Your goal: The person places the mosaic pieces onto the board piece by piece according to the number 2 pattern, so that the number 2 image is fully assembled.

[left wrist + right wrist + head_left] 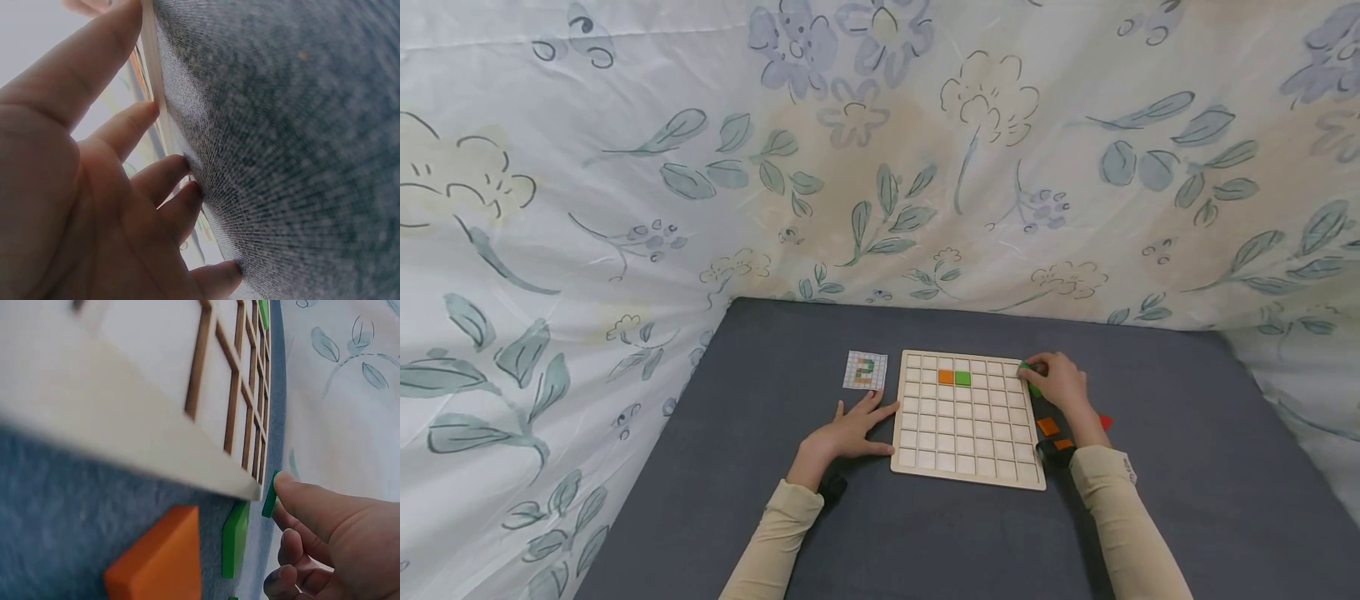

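Note:
A wooden grid board [968, 478] lies on the dark cloth, with an orange square tile [946, 377] and a green square tile [962, 379] side by side in its second row. My right hand [1060, 383] pinches another green tile [270, 495] between thumb and fingers, just off the board's far right corner. Below that hand a loose green tile [235, 540] lies beside the board's edge. My left hand [850, 429] rests spread on the cloth, thumb and index fingertips at the board's left edge.
A small pattern card [865, 370] with coloured squares lies left of the board. Orange tiles [1048, 427] and a red tile [1106, 422] lie to the right, partly behind the right wrist. A flowered curtain [880, 167] hangs behind the table [700, 500].

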A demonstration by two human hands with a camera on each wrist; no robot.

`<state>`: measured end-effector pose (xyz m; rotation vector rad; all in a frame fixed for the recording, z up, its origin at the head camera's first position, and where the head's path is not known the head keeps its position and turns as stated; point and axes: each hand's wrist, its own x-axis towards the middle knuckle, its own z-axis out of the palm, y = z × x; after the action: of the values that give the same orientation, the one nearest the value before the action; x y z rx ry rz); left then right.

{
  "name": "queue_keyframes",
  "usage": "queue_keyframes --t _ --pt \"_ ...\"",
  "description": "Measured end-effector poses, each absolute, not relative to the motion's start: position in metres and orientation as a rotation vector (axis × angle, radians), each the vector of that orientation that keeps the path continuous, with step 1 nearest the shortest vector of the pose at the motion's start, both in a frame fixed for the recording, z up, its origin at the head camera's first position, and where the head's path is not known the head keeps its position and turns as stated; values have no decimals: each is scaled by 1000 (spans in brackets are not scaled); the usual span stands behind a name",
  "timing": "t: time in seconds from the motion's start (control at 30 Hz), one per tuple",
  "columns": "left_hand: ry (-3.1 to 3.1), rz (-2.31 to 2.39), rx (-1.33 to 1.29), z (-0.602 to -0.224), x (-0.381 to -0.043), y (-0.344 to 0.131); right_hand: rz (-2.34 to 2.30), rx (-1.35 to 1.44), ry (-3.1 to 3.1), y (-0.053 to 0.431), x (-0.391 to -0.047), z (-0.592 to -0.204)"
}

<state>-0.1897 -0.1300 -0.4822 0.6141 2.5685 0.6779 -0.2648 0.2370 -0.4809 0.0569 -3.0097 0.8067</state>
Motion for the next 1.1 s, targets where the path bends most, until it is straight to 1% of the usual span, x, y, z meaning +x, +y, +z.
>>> queue_keyframes --t 0.5,1.1 --pt "2568 666 618 -481 -189 -130 852 209 -2927 225 -267 -490" --pt "2570 664 628 -483 -189 -131 876 289 -2938 203 -263 -491"
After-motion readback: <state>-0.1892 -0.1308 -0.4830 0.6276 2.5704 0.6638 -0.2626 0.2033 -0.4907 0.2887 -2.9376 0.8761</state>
